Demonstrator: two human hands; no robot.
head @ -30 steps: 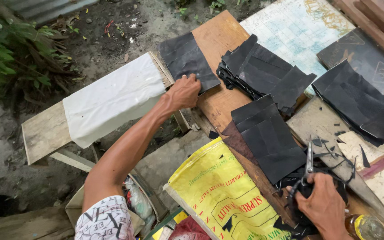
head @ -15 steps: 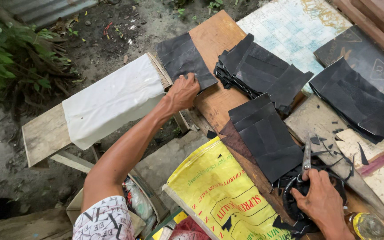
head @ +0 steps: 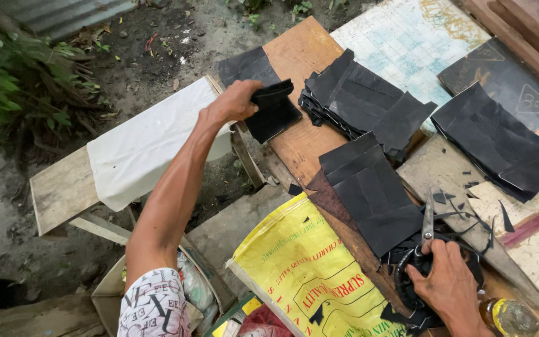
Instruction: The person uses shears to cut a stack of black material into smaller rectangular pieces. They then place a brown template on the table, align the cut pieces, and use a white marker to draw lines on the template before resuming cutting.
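Note:
My left hand (head: 235,100) grips a small bundle of black rubber pieces (head: 272,109) and holds it just above the wooden board (head: 301,56), near a flat black sheet (head: 244,64) at the board's far end. My right hand (head: 447,284) rests at the near right on black-handled scissors (head: 427,234), its fingers through the handles, with the blades pointing away. A stack of black sheets (head: 375,196) lies just left of the scissors. Thin black offcuts (head: 469,218) are scattered around the blades.
Two more heaps of black sheets lie on the board (head: 360,103) and at the right (head: 500,140). A yellow printed sack (head: 301,274) hangs at the near edge. A bench with white cloth (head: 151,140) stands left, over bare dirt. A small bottle (head: 509,315) sits by my right wrist.
My left hand, which pressed flat on the black sheet, has closed on a bundle of pieces and lifted it. My right hand stayed on the scissors.

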